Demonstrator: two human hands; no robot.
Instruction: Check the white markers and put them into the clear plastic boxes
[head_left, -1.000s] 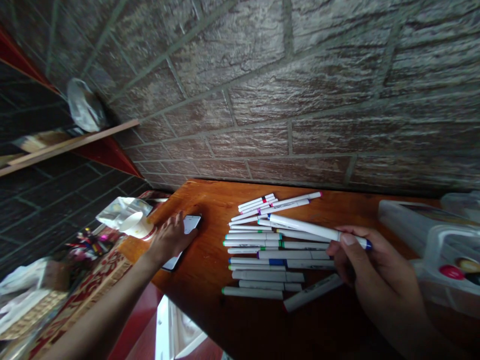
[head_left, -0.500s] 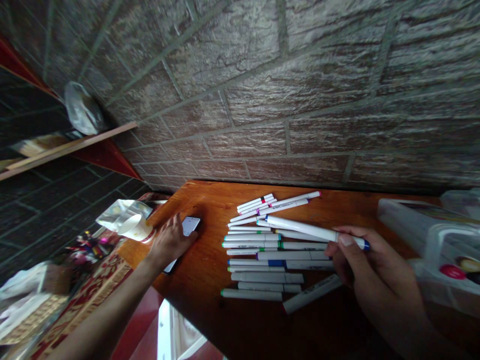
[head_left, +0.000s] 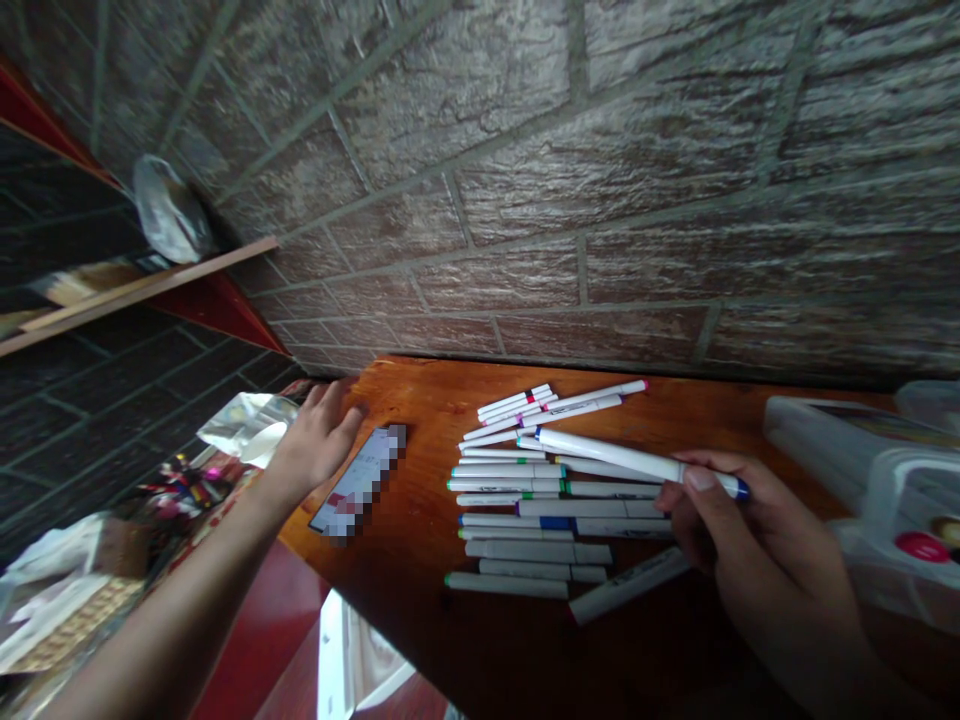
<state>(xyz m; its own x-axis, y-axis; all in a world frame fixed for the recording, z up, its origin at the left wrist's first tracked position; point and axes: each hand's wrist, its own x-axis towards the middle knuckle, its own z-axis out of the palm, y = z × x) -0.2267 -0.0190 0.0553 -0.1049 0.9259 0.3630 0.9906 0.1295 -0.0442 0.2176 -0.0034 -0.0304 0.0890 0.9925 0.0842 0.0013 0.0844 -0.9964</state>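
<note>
Head view, and your right hand (head_left: 780,560) has the white marker (head_left: 607,455), blue at both ends, pinched near its right end between thumb and fingers; up it slants to the left, reaching across the upper part of the spread, not laid down among the rest; whether its far tip touches those beneath, you cannot tell from here. Over to your left hand (head_left: 319,440), fingers spread loosely, nothing seen in its grasp; it is up near the table's left edge, just beside the phone (head_left: 360,480), whose screen is lit and partly blurred out; the paper cup (head_left: 264,445) peeks out behind that hand.

So how does it stand? Plenty is down on the table (head_left: 424,400) already; the other markers (head_left: 510,471) lie mostly side by side, tips roughly left and right, in two overlapping columns; that much looks close to a row, in my judgement, though not a tidy one. Up top, the pink-ended marker (head_left: 600,392) lies tilted; down low, the red-ended marker (head_left: 626,588) slants too, its right end hidden by your right hand, contact unclear; those angled ones look the least settled, and the one in your fingers is yet to be placed; off to the right, clear plastic boxes (head_left: 795,440).
</note>
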